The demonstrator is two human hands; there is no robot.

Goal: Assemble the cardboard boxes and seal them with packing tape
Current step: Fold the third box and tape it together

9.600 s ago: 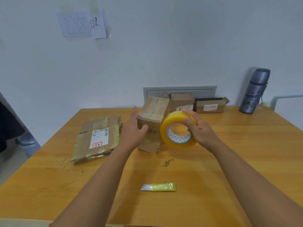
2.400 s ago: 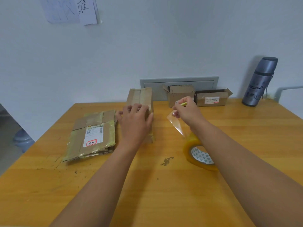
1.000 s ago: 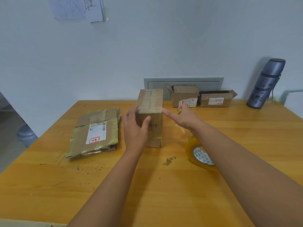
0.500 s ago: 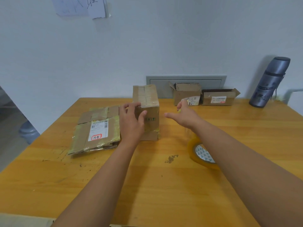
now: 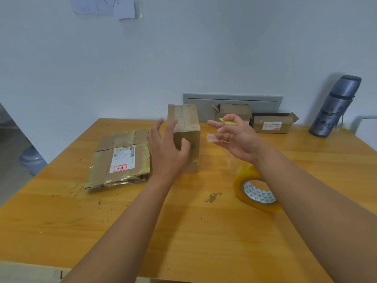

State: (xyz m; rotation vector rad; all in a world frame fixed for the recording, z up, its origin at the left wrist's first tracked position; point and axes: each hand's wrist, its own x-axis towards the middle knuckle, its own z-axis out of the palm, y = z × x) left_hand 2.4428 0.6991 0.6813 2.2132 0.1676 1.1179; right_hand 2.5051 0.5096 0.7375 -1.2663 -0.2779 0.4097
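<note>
cardboard box (image 5: 184, 137), taped glossy along its top seam, stands upright mid-table; left hand (image 5: 166, 149) spreads its fingers just before it, right hand (image 5: 237, 139) pinches a small yellow cutter (image 5: 227, 121), above the translucent tape roll (image 5: 255, 190) on the scuffed wooden table (image 5: 61, 211).

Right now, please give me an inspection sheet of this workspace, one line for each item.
Surface: wooden table, scratched and stained.
Job's things: upright taped box; tape roll lying beside the right forearm; flattened boxes at left.
Clutter: two open boxes and a flask at the wall.
Hands: left hand open by the box; right hand holds a yellow cutter.
Cables: nothing seen.
Surroundings: white wall, paper notes.
</note>
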